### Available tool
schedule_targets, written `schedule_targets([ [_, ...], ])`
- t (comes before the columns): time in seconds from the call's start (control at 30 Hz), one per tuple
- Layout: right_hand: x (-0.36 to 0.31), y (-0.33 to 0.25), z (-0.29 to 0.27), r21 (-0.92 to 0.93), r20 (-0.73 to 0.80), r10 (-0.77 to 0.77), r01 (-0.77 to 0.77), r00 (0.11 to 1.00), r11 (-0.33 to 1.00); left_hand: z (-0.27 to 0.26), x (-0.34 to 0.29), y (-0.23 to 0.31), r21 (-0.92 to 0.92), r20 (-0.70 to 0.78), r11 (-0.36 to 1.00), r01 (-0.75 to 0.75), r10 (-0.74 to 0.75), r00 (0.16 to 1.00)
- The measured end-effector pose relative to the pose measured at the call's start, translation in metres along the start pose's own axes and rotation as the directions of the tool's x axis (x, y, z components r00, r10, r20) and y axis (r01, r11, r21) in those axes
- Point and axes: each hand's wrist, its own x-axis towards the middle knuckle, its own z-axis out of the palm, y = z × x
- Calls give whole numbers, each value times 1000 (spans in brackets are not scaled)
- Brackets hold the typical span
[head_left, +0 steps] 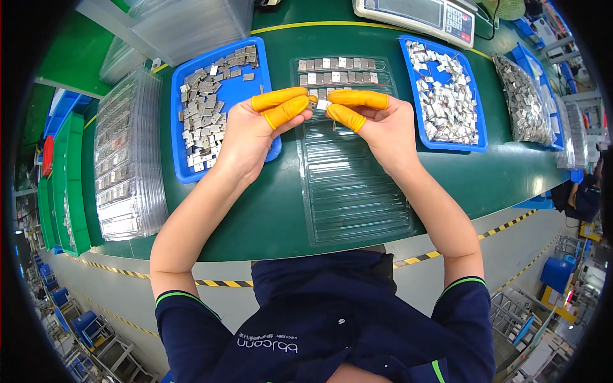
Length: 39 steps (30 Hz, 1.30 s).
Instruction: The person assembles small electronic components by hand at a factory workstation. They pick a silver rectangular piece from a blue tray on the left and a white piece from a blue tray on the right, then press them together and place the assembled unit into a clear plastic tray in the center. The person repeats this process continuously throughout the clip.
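Observation:
My left hand (pixel 252 131) and my right hand (pixel 391 131), with yellow finger cots on thumbs and forefingers, meet above a clear ribbed plastic tray (pixel 354 191). Pinched in the right fingers is a small white-and-silver connector piece (pixel 323 105). The left fingers close on a small metal connector shell (pixel 312 103), mostly covered by the fingertips; the two parts touch or nearly touch. Rows of metal connectors (pixel 338 78) fill the far slots of the clear tray. On the left, a blue tray (pixel 177 150) holds loose metal shells; on the right, another blue tray (pixel 440 147) holds white-and-silver pieces.
Stacked clear trays (pixel 131 159) with connectors stand at the left, beside green bins (pixel 73 185). A digital scale (pixel 421 14) sits at the back. Far right lies a bag of metal parts (pixel 523 99). The green table's front edge runs close to my body.

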Motion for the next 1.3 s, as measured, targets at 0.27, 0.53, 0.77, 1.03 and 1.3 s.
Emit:
schedule_targets([
  [0.27, -4, 0, 1, -23, 6, -64, 64, 998, 998, 2, -3, -5, -10, 36, 999, -35, 35, 999],
  [0.53, -7, -2, 2, -4, -26, -89, 89, 996, 996, 1, -1, -2, 142, 21, 988, -65, 62, 998],
  [0.77, -8, 0, 4, 40, -96, -82, 86, 992, 996, 2, -2, 0, 211, 61, 972, -108, 98, 993],
  [1.03, -3, -5, -2, 89, 107, 16, -26, 994, 996, -2, -1, -3, 268, 96, 958, -107, 85, 992],
  [1.3, -5, -2, -2, 4, 154, -43, 43, 987, 999, -2, -6, -2, 191, 162, 981, -45, 13, 987],
])
